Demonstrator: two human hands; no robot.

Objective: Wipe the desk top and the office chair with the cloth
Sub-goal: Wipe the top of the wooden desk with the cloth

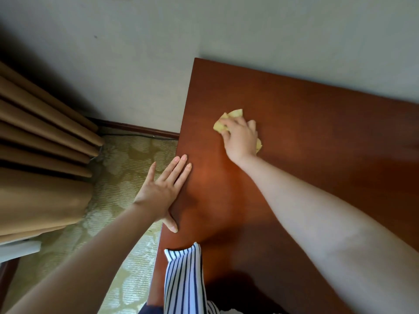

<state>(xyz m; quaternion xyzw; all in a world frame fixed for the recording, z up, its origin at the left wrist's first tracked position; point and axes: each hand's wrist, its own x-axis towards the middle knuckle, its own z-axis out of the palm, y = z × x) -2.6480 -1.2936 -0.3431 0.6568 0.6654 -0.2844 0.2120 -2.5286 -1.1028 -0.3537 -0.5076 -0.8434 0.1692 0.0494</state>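
Observation:
A reddish-brown wooden desk top (pixel 317 137) fills the right half of the head view. A crumpled yellow cloth (pixel 221 124) lies on it near the far left corner. My right hand (pixel 240 138) grips the cloth and holds it down on the wood, covering most of it. My left hand (pixel 166 189) lies flat with straight fingers on the desk's left edge, thumb on the top. No office chair is in view.
Brown curtains (pixel 43 143) hang at the left over a patterned beige carpet (pixel 122 177). A grey wall (pixel 158 53) with a dark baseboard runs behind the desk. My striped clothing (pixel 183 282) touches the desk's near edge.

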